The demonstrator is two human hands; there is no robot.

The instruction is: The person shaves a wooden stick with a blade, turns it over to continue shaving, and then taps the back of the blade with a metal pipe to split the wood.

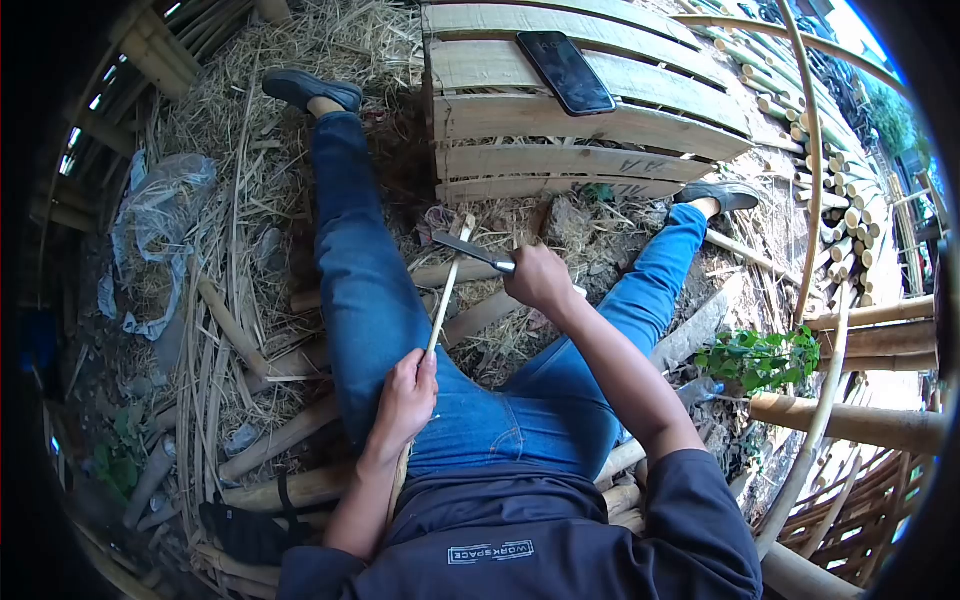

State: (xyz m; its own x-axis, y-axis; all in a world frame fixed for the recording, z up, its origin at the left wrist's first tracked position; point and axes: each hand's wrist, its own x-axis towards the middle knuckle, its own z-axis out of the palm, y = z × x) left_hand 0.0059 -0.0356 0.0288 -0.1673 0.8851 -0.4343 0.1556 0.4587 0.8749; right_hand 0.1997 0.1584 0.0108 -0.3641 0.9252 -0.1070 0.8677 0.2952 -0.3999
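My left hand (405, 400) is closed around a thin pale bamboo strip (447, 300), which runs up from my lap between my legs. My right hand (540, 278) grips the handle of a knife (468, 249) with a flat metal blade. The blade points left and lies across the upper part of the strip, just below its far end. Part of the strip is hidden behind my left hand and forearm.
A slatted wooden crate (540, 118) stands ahead with a phone (566, 73) on top. Crumpled plastic (165, 230) lies left among straw and bamboo scraps. Stacked bamboo poles (850, 220), a green plant (760, 360) and a thick bamboo pole (850, 422) are at the right.
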